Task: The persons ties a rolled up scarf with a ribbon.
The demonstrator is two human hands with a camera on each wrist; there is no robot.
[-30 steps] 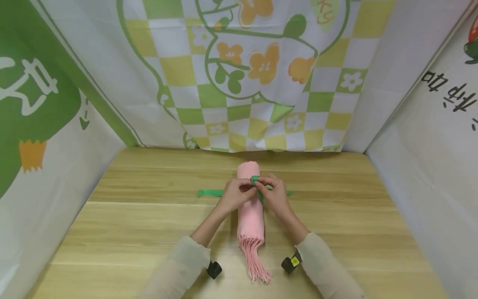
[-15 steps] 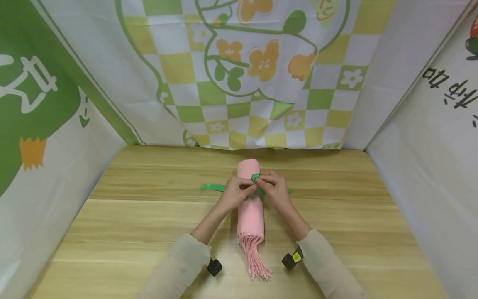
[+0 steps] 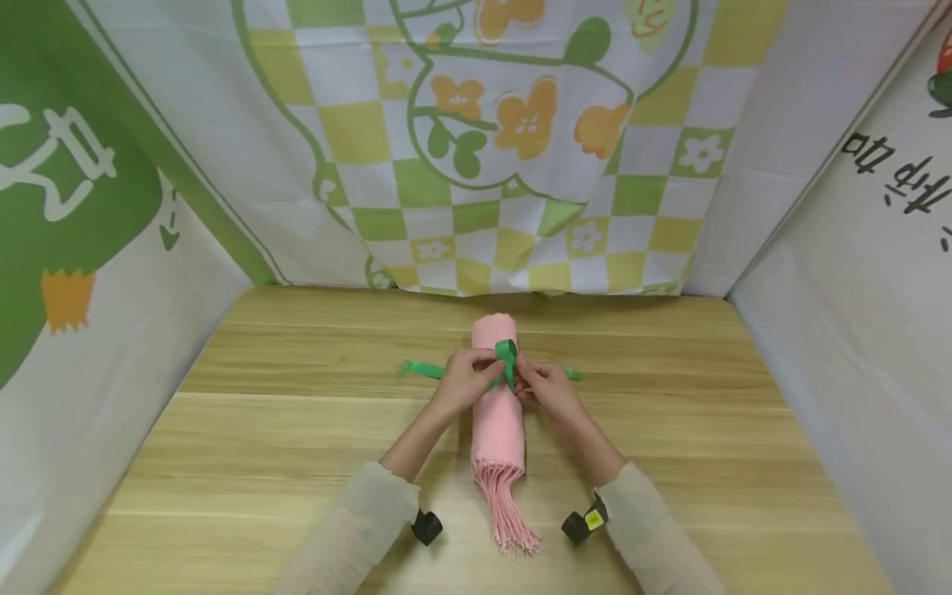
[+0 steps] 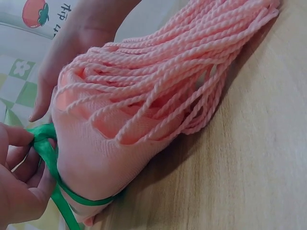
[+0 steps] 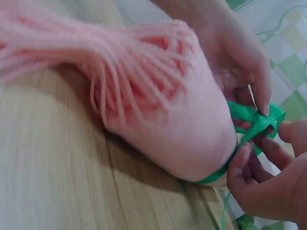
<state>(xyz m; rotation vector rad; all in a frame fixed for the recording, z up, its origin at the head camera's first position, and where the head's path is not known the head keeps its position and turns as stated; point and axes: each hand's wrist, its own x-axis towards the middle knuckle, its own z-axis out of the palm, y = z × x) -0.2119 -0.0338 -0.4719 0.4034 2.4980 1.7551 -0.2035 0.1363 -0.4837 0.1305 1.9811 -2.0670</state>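
Observation:
A rolled pink scarf (image 3: 497, 434) with twisted fringe lies lengthwise on the table, its fringe towards me. Around its middle runs a green ribbon (image 3: 506, 354), with a loop standing up on top. My left hand (image 3: 464, 380) pinches the ribbon from the left; in the left wrist view its thumb and fingers meet at the ribbon's knot-like bend (image 4: 42, 136). From the right, my right hand (image 3: 552, 390) holds the ribbon beside the loop. The right wrist view shows its curled fingers (image 5: 242, 163) at the ribbon, partly hiding it.
Ribbon ends (image 3: 420, 368) stick out to both sides of the roll on the wooden table (image 3: 297, 463). A patterned cloth (image 3: 513, 248) hangs behind the table. Printed walls stand at left and right.
The green loop has come up into clearer view on the scarf. My right hand has shifted slightly down and off the loop's top, while my left hand stays nearly in place.

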